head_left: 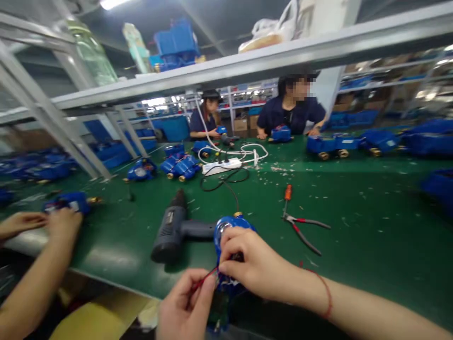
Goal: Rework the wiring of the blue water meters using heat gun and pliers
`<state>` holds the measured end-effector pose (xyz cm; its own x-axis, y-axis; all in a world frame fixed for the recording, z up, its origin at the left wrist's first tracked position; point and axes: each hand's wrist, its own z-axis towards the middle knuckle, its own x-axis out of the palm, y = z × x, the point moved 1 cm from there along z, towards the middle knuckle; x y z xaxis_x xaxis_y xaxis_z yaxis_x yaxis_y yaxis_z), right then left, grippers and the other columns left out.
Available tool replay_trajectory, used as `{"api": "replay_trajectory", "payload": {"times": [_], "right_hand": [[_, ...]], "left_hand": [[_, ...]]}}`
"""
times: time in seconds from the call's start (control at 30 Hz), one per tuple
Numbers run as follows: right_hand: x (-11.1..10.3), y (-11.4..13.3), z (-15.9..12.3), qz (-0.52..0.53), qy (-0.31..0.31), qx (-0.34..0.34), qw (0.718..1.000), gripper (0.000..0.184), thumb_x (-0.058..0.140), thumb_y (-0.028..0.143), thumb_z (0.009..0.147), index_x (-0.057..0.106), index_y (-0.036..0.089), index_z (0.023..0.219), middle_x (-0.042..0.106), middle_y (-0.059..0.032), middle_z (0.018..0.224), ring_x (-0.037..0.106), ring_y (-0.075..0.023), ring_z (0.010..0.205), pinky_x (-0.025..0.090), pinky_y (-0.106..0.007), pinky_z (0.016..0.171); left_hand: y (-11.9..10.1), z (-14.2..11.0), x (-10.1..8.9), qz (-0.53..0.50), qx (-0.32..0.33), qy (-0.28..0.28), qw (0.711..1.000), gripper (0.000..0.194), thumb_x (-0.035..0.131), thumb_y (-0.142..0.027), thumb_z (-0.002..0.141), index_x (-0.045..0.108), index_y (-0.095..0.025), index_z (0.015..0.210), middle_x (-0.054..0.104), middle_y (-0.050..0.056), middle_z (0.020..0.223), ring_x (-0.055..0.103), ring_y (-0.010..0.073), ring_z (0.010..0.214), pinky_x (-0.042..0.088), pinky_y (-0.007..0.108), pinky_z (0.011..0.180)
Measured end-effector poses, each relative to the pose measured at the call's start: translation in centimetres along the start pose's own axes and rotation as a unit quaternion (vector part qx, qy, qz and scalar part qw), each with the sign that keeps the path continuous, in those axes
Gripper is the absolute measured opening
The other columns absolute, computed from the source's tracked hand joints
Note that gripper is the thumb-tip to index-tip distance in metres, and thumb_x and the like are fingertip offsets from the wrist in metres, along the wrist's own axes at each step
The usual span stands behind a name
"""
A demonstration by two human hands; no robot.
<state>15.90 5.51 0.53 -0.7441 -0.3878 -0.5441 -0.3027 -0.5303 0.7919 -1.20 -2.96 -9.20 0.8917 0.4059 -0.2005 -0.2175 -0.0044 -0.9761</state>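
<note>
Centrally, blue meter-like unit [233,221]: on the green desk [371,264], near the front edge, under the person's hands. Glossy blue plastic shell, rounded at the far end; brass fitting [238,215] on top there; pale, shiny round face partly under the fingers. Near end dark and blurred, detail hard to read.
Red wire [205,279]: thin, drawn slantwise between both hands at the unit's left side; a darker strand seems to run with it.
Left hand [187,302]: thumb and fingertips pinched together on the wire, low and left of the unit.
Right hand [247,259]: over the unit, fingers curled, thumb and forefinger closed on the wire's upper stretch. Thin red bracelet [327,297] at wrist.
Grey heat gun [168,233]: lying left of the unit, nozzle away, handle end meeting the shell in view; contact unclear.
Pliers [295,225]: right of the unit, red-and-grey handles spread, jaws beside an orange-handled screwdriver [288,192].
White power strip [222,166]: beyond the unit, black cord [226,182] looped near it.
Co-worker's hands [65,224]: far left, at another blue unit [78,202].
</note>
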Motion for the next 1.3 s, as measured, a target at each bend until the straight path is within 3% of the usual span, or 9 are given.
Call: {"api": "replay_trajectory", "payload": {"times": [0.1, 0.23, 0.47, 0.83, 0.97, 1.1, 1.3], "right_hand": [[-0.5, -0.2, -0.3, 0.029, 0.006, 0.018, 0.999, 0.018, 0.067, 0.004, 0.074, 0.063, 0.014, 0.06, 0.058, 0.0002, 0.076, 0.054, -0.0128, 0.078, 0.039, -0.027, 0.071], [-0.7, 0.0, -0.3, 0.037, 0.02, 0.051, 0.998, 0.019, 0.065, 0.003, 0.073, 0.062, 0.015, 0.059, 0.057, 0.0001, 0.076, 0.054, -0.0122, 0.074, 0.039, -0.026, 0.067], [-1.6, -1.1, 0.4, -0.003, 0.0, 0.016, 1.0, 0.024, 0.058, 0.001, 0.078, 0.056, 0.015, 0.059, 0.053, -0.0011, 0.075, 0.051, -0.0123, 0.073, 0.04, -0.026, 0.067], [-1.1, -1.1, -0.2, -0.1, 0.088, -0.06, 0.989, 0.016, 0.063, 0.021, 0.087, 0.065, 0.019, 0.071, 0.058, -0.0007, 0.091, 0.05, -0.0165, 0.089, 0.034, -0.036, 0.082], [-0.9, -0.5, 0.4, -0.082, 0.101, -0.06, 0.99, 0.014, 0.064, 0.019, 0.086, 0.065, 0.018, 0.071, 0.057, -0.0007, 0.089, 0.048, -0.0161, 0.086, 0.035, -0.033, 0.078], [-1.0, -0.1, 0.4, -0.061, 0.114, -0.063, 0.99, 0.018, 0.06, 0.011, 0.086, 0.059, 0.016, 0.069, 0.056, -0.0002, 0.087, 0.048, -0.0144, 0.084, 0.035, -0.03, 0.074], [-0.4, 0.2, -0.5, -0.187, 0.069, -0.102, 0.975, 0.02, 0.048, 0.009, 0.089, 0.054, 0.015, 0.071, 0.055, -0.0036, 0.084, 0.044, -0.0176, 0.082, 0.033, -0.033, 0.072]], "left_hand": [[-5.6, -0.5, 1.8, -0.047, -0.047, -0.007, 0.998, 0.039, 0.071, -0.055, 0.071, 0.065, -0.017, 0.069, 0.059, -0.002, 0.061, 0.052, 0.0115, 0.058, 0.043, 0.019, 0.054], [-8.2, -1.1, 3.0, -0.08, -0.077, -0.013, 0.994, 0.032, 0.076, -0.045, 0.068, 0.063, -0.016, 0.064, 0.055, -0.003, 0.058, 0.046, 0.0086, 0.055, 0.038, 0.017, 0.052], [-7.8, -0.9, 2.4, -0.096, -0.111, -0.021, 0.989, 0.032, 0.076, -0.042, 0.066, 0.058, -0.016, 0.062, 0.047, -0.006, 0.054, 0.038, 0.0072, 0.051, 0.03, 0.017, 0.05], [-6.7, -0.2, 1.9, -0.133, -0.136, 0.015, 0.982, 0.03, 0.073, -0.038, 0.071, 0.057, -0.015, 0.062, 0.042, -0.005, 0.055, 0.033, 0.0078, 0.053, 0.027, 0.019, 0.051], [-6.7, 0.0, 1.8, -0.126, -0.134, 0.021, 0.983, 0.028, 0.075, -0.038, 0.069, 0.062, -0.013, 0.061, 0.047, -0.004, 0.054, 0.036, 0.0073, 0.052, 0.029, 0.017, 0.05], [-6.7, 0.1, 1.9, -0.123, -0.166, 0.044, 0.977, 0.026, 0.081, -0.035, 0.062, 0.068, -0.013, 0.064, 0.062, 0.001, 0.058, 0.049, 0.0092, 0.055, 0.036, 0.017, 0.053], [-7.0, 0.0, 2.0, -0.109, -0.152, 0.026, 0.982, 0.024, 0.081, -0.032, 0.062, 0.068, -0.011, 0.062, 0.059, 0.0, 0.054, 0.046, 0.0059, 0.05, 0.032, 0.015, 0.05]]}}
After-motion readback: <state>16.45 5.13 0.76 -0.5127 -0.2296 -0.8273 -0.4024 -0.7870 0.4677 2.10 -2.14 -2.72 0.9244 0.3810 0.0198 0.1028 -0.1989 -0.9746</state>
